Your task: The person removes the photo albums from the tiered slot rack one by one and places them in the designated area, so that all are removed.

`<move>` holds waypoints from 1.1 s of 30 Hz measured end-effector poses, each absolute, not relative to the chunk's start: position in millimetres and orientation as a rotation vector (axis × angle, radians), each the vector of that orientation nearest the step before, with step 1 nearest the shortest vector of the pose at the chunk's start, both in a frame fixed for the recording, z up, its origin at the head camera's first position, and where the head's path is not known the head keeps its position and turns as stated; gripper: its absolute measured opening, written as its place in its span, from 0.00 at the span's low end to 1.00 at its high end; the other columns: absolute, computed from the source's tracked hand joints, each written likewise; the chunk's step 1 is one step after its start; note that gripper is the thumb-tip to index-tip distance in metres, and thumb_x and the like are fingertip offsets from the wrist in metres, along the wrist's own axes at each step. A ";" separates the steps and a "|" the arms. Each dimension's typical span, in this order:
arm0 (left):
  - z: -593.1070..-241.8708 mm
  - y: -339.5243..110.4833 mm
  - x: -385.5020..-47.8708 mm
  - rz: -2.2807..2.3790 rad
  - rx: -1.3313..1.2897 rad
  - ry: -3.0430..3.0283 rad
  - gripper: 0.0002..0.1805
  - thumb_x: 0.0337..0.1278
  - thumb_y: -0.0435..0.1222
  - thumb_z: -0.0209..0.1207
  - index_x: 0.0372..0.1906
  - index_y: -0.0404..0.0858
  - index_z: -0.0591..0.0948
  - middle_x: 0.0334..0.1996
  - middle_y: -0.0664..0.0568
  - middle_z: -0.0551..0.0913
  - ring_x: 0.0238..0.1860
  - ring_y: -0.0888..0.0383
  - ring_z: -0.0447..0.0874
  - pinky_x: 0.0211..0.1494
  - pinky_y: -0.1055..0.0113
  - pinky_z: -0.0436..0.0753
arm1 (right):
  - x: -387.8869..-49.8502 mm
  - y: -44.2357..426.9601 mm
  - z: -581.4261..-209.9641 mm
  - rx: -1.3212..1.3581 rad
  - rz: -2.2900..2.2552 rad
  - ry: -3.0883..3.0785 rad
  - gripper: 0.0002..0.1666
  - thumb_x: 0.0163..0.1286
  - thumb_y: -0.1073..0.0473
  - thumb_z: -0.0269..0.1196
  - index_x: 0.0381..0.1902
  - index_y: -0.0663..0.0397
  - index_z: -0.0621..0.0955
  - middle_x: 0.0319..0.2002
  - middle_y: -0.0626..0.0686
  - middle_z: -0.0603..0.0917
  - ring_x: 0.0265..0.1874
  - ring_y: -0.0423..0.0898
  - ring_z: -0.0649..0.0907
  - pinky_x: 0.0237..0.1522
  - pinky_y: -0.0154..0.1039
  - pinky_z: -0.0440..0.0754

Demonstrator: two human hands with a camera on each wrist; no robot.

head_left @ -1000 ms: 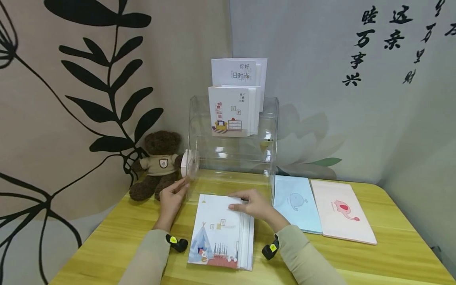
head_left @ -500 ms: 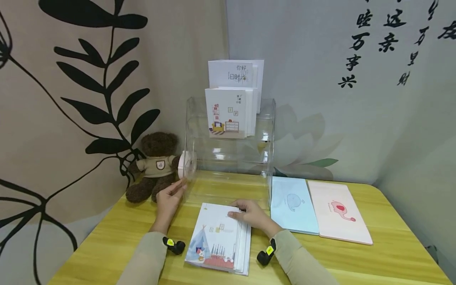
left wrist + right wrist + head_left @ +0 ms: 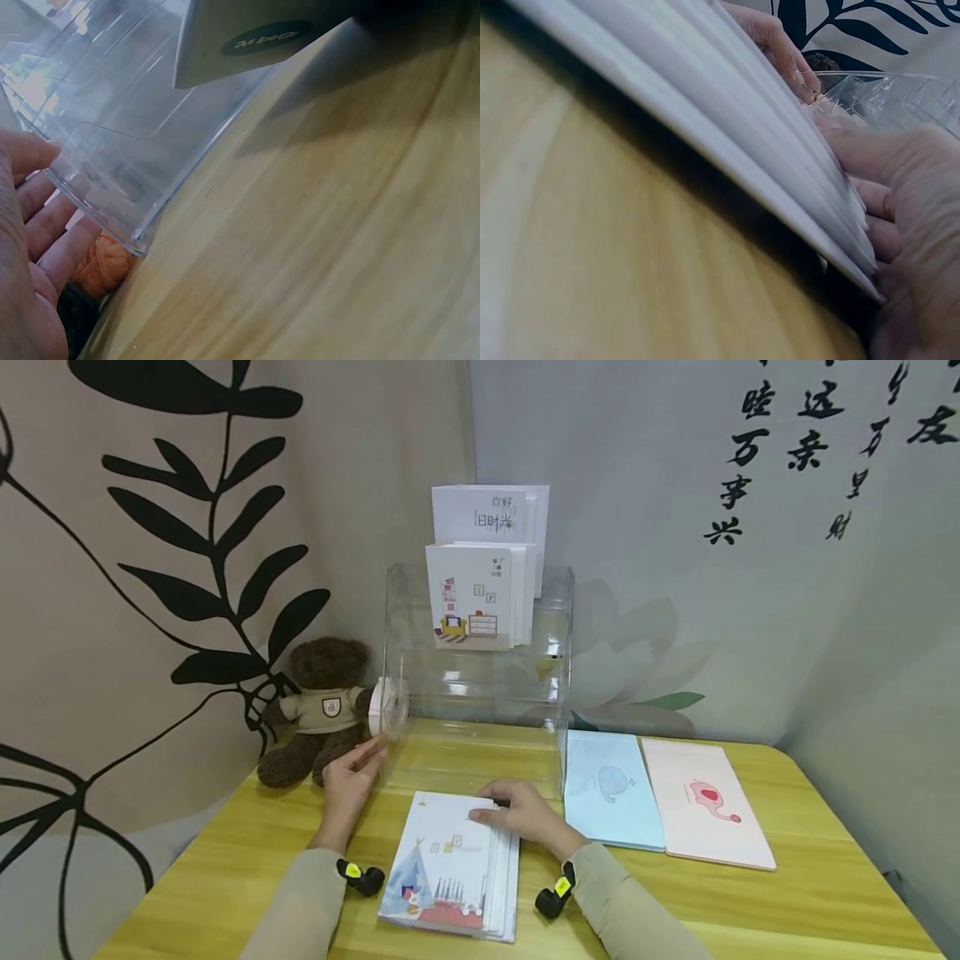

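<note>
A clear acrylic display rack [image 3: 487,681] with several tiers stands at the back of the table. My left hand [image 3: 352,781] is at its lower left front edge; in the left wrist view the thumb and fingers [image 3: 56,244] lie on either side of that edge, pinching it. My right hand [image 3: 528,814] grips a fanned stack of white notebooks [image 3: 438,868] by its top right corner, thumb on the front cover. The top cover shows a blue tent drawing. The stack leans in front of the rack, its pages [image 3: 727,112] filling the right wrist view.
More white notebooks stand on the rack's upper tiers, a front set [image 3: 472,589] and a rear set [image 3: 480,510]. A brown teddy bear [image 3: 326,714] sits left, by a white round object [image 3: 380,706]. Blue [image 3: 615,789] and pink [image 3: 708,806] notebooks lie right. An orange yarn ball [image 3: 105,266] is behind.
The notebook stack has come slightly down toward the front of the table, with my right hand still gripping it. My left hand stays at the rack's edge. The whole head view has shifted a little.
</note>
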State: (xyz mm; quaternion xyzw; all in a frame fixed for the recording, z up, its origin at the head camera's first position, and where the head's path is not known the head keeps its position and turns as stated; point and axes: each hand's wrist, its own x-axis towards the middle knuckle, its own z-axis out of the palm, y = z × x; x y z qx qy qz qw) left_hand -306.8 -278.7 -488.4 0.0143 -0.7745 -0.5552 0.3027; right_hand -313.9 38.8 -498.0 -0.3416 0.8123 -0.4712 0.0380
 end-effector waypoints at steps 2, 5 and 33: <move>-488.3 -280.0 -306.1 -1.489 0.036 -2.045 0.17 0.61 0.38 0.70 0.55 0.45 0.88 0.49 0.48 0.88 0.44 0.67 0.87 0.42 0.78 0.82 | -313.6 37.2 -499.5 -1.040 -1.453 2.482 0.17 0.65 0.40 0.70 0.46 0.39 0.88 0.41 0.38 0.87 0.42 0.38 0.84 0.48 0.38 0.82; -487.5 -280.8 -305.1 -1.524 0.039 -2.036 0.17 0.61 0.37 0.69 0.55 0.45 0.88 0.50 0.48 0.88 0.45 0.67 0.87 0.43 0.78 0.83 | -313.6 36.3 -500.0 -1.044 -1.446 2.490 0.17 0.65 0.39 0.70 0.46 0.38 0.87 0.41 0.37 0.87 0.40 0.37 0.84 0.46 0.37 0.82; -487.3 -275.8 -307.2 -1.503 0.066 -2.047 0.16 0.60 0.39 0.70 0.54 0.47 0.88 0.49 0.53 0.88 0.43 0.71 0.86 0.42 0.78 0.82 | -312.1 39.7 -499.5 -1.203 -1.406 2.476 0.15 0.73 0.45 0.64 0.52 0.41 0.86 0.47 0.40 0.87 0.46 0.37 0.85 0.51 0.37 0.82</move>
